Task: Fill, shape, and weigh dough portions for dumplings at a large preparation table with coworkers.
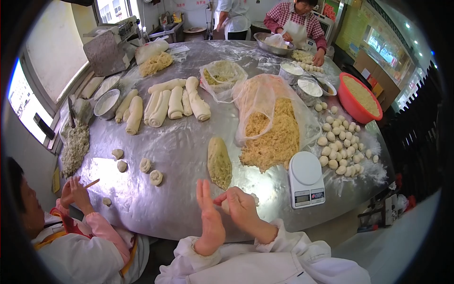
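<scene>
My left hand (210,222) is raised at the table's near edge, palm turned toward the right hand, fingers straight and holding nothing. Beside it, my right hand (243,211) is curled with thumb and fingers around what looks like a small pale piece of dough (225,206), mostly hidden by the fingers. Another pale lump (255,199) shows partly behind the right hand. Just beyond both hands lies a long greenish-yellow mass of filling or dough (219,161). A large heap of crumbly tan filling (273,138) spills from a clear plastic bag (253,92) farther off.
A white digital kitchen scale (306,179) stands at right, near many dough balls (340,145) and a red basin (358,97). Dough rolls (175,103) lie at centre left. A co-worker (81,227) sits close on the left; another (298,25) works across the steel table (170,209).
</scene>
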### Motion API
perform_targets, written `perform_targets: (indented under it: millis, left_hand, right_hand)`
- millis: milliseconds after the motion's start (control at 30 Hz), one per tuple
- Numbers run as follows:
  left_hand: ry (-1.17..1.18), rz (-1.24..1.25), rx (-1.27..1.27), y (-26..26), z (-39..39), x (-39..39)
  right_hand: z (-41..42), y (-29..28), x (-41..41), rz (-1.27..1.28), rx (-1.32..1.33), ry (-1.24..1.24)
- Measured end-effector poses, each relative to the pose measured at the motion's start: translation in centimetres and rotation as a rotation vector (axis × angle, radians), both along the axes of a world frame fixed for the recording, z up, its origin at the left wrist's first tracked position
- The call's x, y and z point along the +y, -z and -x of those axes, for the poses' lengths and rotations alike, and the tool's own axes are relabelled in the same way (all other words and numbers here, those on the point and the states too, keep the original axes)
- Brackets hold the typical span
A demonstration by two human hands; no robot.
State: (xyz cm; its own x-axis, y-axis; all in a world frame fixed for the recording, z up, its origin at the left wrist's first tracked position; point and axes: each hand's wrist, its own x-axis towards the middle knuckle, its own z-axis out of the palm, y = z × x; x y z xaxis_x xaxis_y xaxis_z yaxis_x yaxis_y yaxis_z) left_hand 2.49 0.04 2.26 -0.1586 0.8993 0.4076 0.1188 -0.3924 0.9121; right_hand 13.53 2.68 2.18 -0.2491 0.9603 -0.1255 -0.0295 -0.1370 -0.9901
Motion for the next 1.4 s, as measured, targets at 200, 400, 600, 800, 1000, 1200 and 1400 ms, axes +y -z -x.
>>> perform_targets:
  millis: [200,400,600,800,1000,1200,1400]
  left_hand:
    - [0.330,0.258,-0.228,1.1,-0.1,1.3]
    - [0.460,0.282,-0.428,2.1,-1.3,-1.1]
    - [0.193,0.360,-0.413,0.3,-1.6,-0.6]
    - [0.057,0.317,-0.368,1.0,0.6,-0.2]
    - [0.005,0.073,-0.153,2.0,2.2,0.8]
    - [-0.091,0.204,-0.757,-1.6,0.0,0.3]
    - [0.260,0.192,-0.387,2.1,3.2,-0.1]
  right_hand:
    - [1.0,0.3,-0.2,-0.506,-0.149,0.006]
    - [-0.4,0.1,2.6,-0.528,-0.282,0.257]
    - [0.3,-0.6,-0.2,-0.561,-0.109,-0.018]
    - [1.0,-0.8,-0.4,-0.143,0.343,0.057]
    - [2.4,1.6,-2.5,-0.137,0.142,-0.103]
    - [0.9,0.6,-1.5,-0.116,0.019,-0.119]
    - [1.6,-0.1,-2.4,-0.156,-0.040,-0.187]
